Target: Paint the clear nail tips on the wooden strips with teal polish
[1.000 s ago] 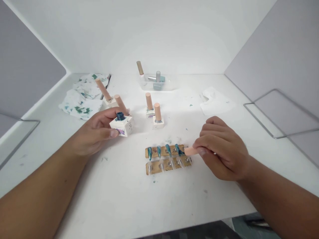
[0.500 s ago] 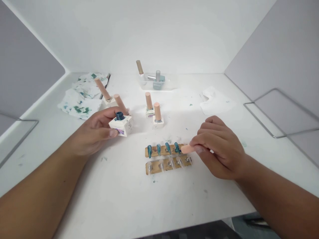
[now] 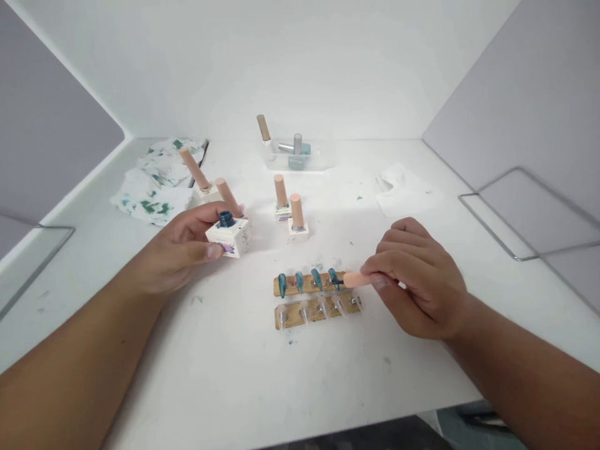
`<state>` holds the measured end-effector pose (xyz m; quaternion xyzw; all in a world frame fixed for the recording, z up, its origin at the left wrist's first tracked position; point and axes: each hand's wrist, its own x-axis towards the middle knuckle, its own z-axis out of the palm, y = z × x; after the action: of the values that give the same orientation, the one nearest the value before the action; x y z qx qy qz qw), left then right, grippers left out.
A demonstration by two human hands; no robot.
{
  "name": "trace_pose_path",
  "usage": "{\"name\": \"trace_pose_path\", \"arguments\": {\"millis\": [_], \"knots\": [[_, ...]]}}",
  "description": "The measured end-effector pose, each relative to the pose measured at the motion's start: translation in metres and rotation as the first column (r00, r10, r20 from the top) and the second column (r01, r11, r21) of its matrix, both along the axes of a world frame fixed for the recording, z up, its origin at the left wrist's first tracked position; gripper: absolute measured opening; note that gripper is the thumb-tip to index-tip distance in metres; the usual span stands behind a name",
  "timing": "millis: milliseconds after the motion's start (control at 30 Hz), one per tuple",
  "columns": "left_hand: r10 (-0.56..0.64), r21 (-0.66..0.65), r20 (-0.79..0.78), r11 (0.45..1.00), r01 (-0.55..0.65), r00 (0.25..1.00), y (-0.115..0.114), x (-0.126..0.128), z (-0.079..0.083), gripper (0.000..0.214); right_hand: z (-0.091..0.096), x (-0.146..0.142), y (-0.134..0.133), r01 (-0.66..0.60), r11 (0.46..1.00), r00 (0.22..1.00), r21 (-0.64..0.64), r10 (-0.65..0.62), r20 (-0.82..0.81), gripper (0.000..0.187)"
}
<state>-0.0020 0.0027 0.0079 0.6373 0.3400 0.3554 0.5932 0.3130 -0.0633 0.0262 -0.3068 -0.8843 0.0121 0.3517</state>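
My left hand [image 3: 187,250] is closed around an uncapped white nail polish bottle [image 3: 229,237], whose neck is smeared dark teal. In my right hand [image 3: 412,275] a nail polish brush [image 3: 357,279] is pinched by its peach handle. Its dark bristles meet a teal false nail [image 3: 334,277], the rightmost coated one on the far wooden strip [image 3: 275,289]. Other teal-coated nails stand to its left on that strip. On the near wooden strip [image 3: 293,320] sit several clear false nails [image 3: 323,306].
Closed white bottles with peach caps [image 3: 296,212] stand behind the strips and beside my left hand. A clear tray [image 3: 323,159] with more bottles is at the back. Paint-stained tissues [image 3: 150,194] lie left, a white tissue [image 3: 403,187] right. A wire stand [image 3: 515,257] leans at the right wall.
The brush in my right hand has shifted slightly right and back along the rightmost teal nail. My left hand keeps the bottle in nearly the same place.
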Motion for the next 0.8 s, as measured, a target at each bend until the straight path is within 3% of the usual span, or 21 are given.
{"name": "trace_pose_path", "arguments": {"millis": [133,367,567,800], "knots": [[0.020,-0.006,-0.007,1.000,-0.020,1.000,-0.0009,0.0016,0.0019,0.029,0.0032,0.0026,-0.0006,-0.063,0.998,0.998,-0.007,0.063,-0.008,0.013],[0.037,-0.013,-0.016,0.999,-0.037,0.999,-0.0011,0.0014,0.0023,0.029,-0.0001,0.0005,0.0004,0.008,1.000,1.000,0.022,-0.008,-0.005,0.012],[0.034,-0.020,-0.003,0.999,-0.034,0.999,-0.0014,0.0011,0.0015,0.029,0.0036,0.0029,-0.0013,-0.071,0.997,0.997,0.006,0.071,0.000,0.013],[0.026,-0.033,-0.014,0.999,-0.027,1.000,-0.0018,-0.0002,0.0018,0.030,0.0013,-0.0002,0.0000,-0.013,1.000,1.000,0.025,0.013,-0.004,0.012]]}}
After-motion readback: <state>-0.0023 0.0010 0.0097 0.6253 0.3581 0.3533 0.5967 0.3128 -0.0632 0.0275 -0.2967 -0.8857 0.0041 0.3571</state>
